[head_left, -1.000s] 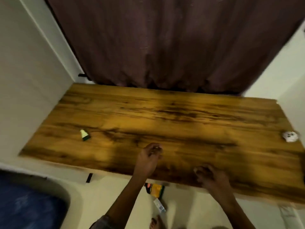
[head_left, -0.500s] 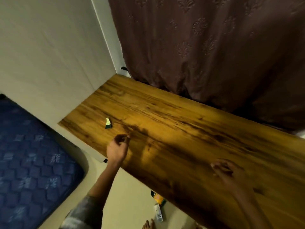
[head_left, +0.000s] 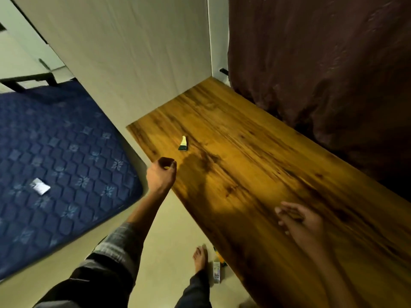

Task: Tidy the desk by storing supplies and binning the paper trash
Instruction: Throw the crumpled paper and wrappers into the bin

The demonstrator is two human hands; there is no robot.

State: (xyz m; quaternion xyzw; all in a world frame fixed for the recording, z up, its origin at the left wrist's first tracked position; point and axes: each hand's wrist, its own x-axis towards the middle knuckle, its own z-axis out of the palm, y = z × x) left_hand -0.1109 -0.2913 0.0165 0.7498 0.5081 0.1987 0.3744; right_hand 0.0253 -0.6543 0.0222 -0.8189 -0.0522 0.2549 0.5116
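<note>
The small green-and-yellow tube (head_left: 183, 144) lies alone at the counter's (head_left: 255, 174) ten o'clock end, likely a supply awaiting storage. The left hand (head_left: 161, 174) hangs just short of it at its seven o'clock, fingers curled, apparently empty, seemingly poised to pinch. The right hand (head_left: 300, 221) hovers over the counter at four o'clock, fingers loosely spread, holding nothing.

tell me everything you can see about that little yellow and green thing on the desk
The small item is wedge-shaped: pale yellow, narrowing to its far tip, with a dark green band across its wider near end. It lies flat on the wooden desk near the left end, apart from everything. The left hand is close, fingers curled, not touching it. What it is cannot be told.
</note>
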